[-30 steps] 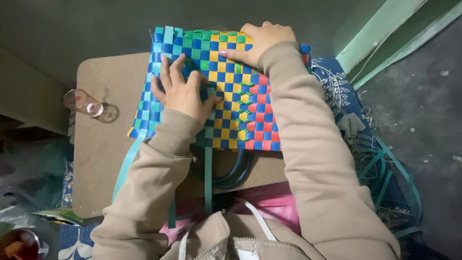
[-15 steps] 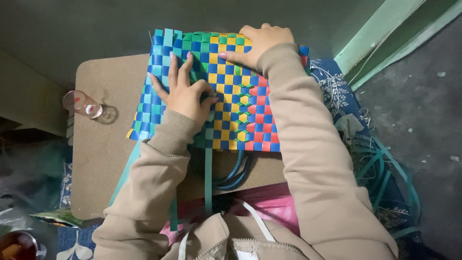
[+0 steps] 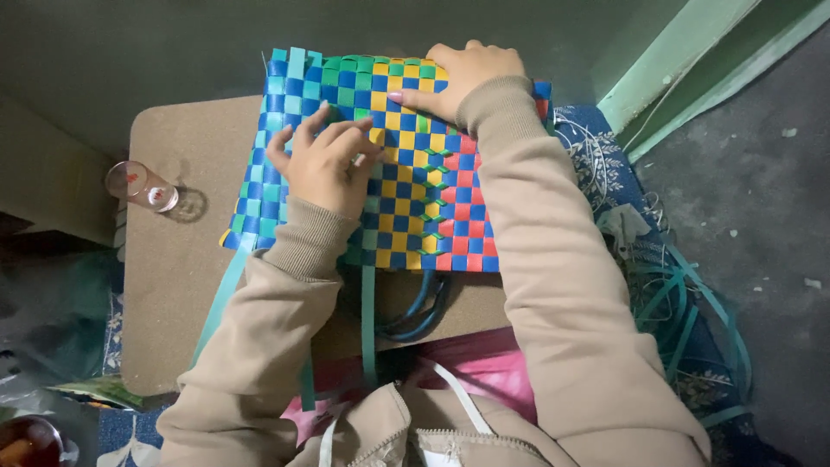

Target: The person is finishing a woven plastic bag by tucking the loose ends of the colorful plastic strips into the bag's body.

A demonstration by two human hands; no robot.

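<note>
In the head view, the left hand (image 3: 324,164) sits in the middle of the frame on a woven mat (image 3: 415,199) made of blue, yellow, green and red strips. Its fingers (image 3: 346,130) are bent and close together, and they seem to pinch a strip, though it is hard to tell. The right hand (image 3: 467,73), at the top of the frame, lies flat with its fingers pressing on the mat's far edge. The mat rests on a brown board (image 3: 173,285). A small glass (image 3: 143,186) stands at the left.
</note>
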